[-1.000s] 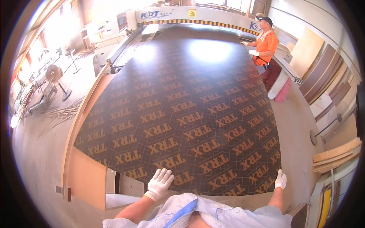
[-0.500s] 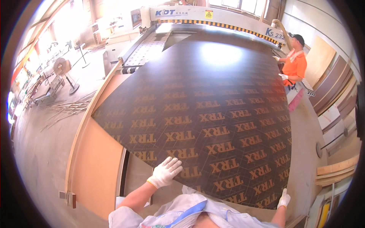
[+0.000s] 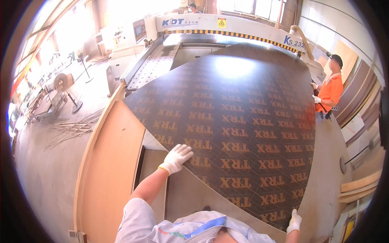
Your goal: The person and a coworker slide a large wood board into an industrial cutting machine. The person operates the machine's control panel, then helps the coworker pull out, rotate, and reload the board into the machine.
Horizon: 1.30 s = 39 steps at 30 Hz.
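While the left hand [image 3: 176,158], fingers apart, and right hand [image 3: 295,222], grip unclear, touch the film-faced panel [image 3: 243,125] at seven and five o'clock, steering seems underway; next likely needs level support.

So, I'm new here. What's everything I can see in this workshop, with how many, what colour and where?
Large panel: one, dark brown with tan lettering, centre
Machine beam: one, pale grey with a black-and-yellow striped edge, top
Hose: one, tan, beam's right end
Screen: one, dark, beam's left end
Smooth board: one, peach, left of panel
Fan: at least one, grey-brown, far left
Strips: many, brown, left floor
Stacked boards: several, pale wood, lower right
Co-worker: one, orange shirt, right
Shirt: one, light grey, blue trim, bottom
Left grip: one, white glove, panel's near-left edge
Right grip: one, white glove, panel's near-right corner
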Motion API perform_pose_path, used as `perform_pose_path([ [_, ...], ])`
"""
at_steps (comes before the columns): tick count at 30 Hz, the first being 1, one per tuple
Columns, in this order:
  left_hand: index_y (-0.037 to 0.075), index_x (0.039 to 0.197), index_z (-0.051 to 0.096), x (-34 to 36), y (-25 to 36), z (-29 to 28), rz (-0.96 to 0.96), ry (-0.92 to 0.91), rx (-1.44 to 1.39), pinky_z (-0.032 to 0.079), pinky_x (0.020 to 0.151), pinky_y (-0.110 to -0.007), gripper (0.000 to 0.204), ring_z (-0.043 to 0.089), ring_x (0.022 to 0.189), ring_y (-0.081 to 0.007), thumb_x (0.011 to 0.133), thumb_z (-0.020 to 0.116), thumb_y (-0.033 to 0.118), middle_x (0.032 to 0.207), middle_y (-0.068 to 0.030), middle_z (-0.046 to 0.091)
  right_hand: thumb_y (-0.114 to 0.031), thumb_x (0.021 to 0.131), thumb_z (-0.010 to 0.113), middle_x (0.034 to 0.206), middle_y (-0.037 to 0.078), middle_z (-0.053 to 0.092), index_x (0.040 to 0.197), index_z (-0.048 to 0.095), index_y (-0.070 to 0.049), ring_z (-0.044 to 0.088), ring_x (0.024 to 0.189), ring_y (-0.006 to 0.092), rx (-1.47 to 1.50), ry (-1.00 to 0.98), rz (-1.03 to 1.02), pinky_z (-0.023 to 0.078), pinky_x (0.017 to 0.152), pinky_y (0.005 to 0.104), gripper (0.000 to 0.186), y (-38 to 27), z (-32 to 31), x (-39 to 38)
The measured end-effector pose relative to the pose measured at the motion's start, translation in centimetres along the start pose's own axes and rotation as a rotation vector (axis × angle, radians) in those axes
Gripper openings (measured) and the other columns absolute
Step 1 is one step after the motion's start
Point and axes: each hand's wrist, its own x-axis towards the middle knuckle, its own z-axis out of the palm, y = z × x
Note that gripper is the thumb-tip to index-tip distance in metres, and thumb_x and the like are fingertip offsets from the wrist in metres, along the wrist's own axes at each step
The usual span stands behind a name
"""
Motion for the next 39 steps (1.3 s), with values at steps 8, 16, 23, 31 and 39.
perform_pose_path([
  [8, 0.006, 0.157, 0.076, 5.7, -7.2, 2.3, -0.337, 0.214, 0.043, 0.046, 0.142, -0.06, 0.057, 0.066, 0.159, -0.0445, 0.1, 0.084, 0.013, 0.164, -0.0194, 0.076, -0.061, 0.12, 0.082, 0.115, 0.011, 0.075, 0.133, 0.08, 0.011, 0.065, 0.103, 0.0254, 0.424, -0.351, 0.181, 0.055, 0.093, 0.0495, 0.073, -13.1, 26.1, -9.9],
  [16, -0.005, 0.138, 0.081, -5.1, -1.8, -2.3, -0.445, 0.333, -0.365, 0.064, 0.121, -0.065, 0.05, 0.079, 0.133, -0.0564, 0.089, 0.087, 0.004, 0.141, -0.0326, 0.082, -0.033, 0.125, 0.081, 0.119, 0.016, 0.088, 0.13, 0.084, 0.001, 0.087, 0.103, 0.0346, 0.693, -1.131, 0.264, 0.076, 0.099, 0.0533, 0.035, -38.9, 53.5, -25.7],
  [23, -0.002, 0.14, 0.086, -15.2, -4.2, 5.6, -0.926, 0.415, -0.421, 0.069, 0.112, -0.057, 0.052, 0.084, 0.126, -0.0507, 0.096, 0.1, 0.022, 0.137, -0.0304, 0.087, -0.019, 0.124, 0.077, 0.136, 0.022, 0.084, 0.147, 0.076, 0.004, 0.085, 0.127, 0.0441, 0.702, -1.456, 0.222, 0.075, 0.11, 0.0593, 0.033, -67.0, 88.7, -35.5],
  [31, -0.004, 0.138, 0.087, -7.5, -13.0, 2.2, -0.913, 0.377, -0.613, 0.069, 0.114, -0.057, 0.049, 0.084, 0.125, -0.0538, 0.097, 0.096, 0.023, 0.133, -0.0331, 0.087, -0.016, 0.12, 0.082, 0.101, 0.002, 0.075, 0.127, 0.083, -0.004, 0.071, 0.083, 0.0149, 0.4, -1.611, -0.123, 0.063, 0.078, 0.0357, 0.014, -67.7, 90.4, -27.0],
  [39, -0.005, 0.148, 0.081, 4.8, -20.0, 2.6, -0.604, 0.315, -0.454, 0.062, 0.127, -0.058, 0.058, 0.078, 0.141, -0.0525, 0.094, 0.092, 0.011, 0.152, -0.0306, 0.082, -0.029, 0.113, 0.09, 0.099, 0.003, 0.075, 0.133, 0.088, -0.003, 0.067, 0.083, 0.0154, 0.352, -1.084, -0.169, 0.061, 0.075, 0.0368, 0.033, -62.5, 80.4, -8.3],
])
